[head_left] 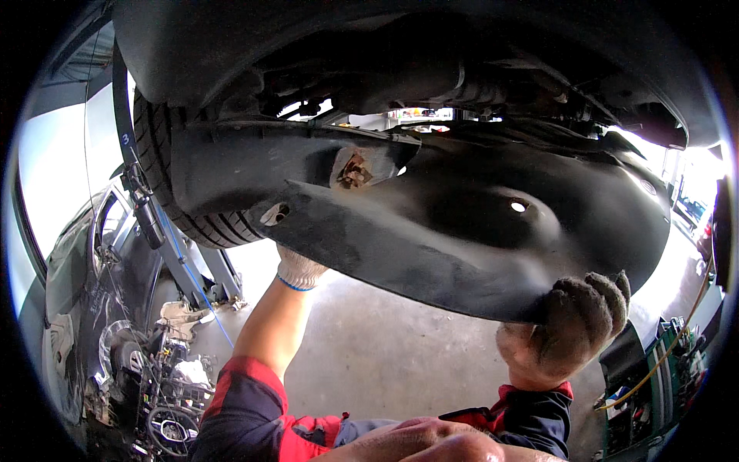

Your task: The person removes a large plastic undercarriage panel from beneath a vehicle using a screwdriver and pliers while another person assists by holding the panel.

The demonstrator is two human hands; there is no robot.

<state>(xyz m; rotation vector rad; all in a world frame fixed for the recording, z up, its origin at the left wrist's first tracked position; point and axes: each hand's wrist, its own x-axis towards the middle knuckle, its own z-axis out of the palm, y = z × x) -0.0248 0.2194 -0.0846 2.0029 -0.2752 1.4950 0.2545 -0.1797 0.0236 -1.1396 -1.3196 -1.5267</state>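
Observation:
A large black plastic underbody cover [369, 239] hangs tilted beneath a raised car. Oblong and round holes pierce it, and through one opening a rusty metal part [354, 168] shows. My right hand [573, 327], in a dirt-darkened knit glove, has its fingers curled at the cover's near right edge. At the near left edge, my left hand [299, 268] reaches up behind the cover in a pale glove with a blue cuff. Its fingers are hidden there, so their grip does not show. A black tyre [212, 227] stands just left of the cover.
Dark underbody parts [431, 85] hang above. A lift post [188, 277] with a blue line stands left, near a dismantled car [85, 269] and a heap of removed parts [177, 385]. A yellow hose [670, 350] crosses green equipment [666, 369] on the right. Concrete floor [385, 354] lies below.

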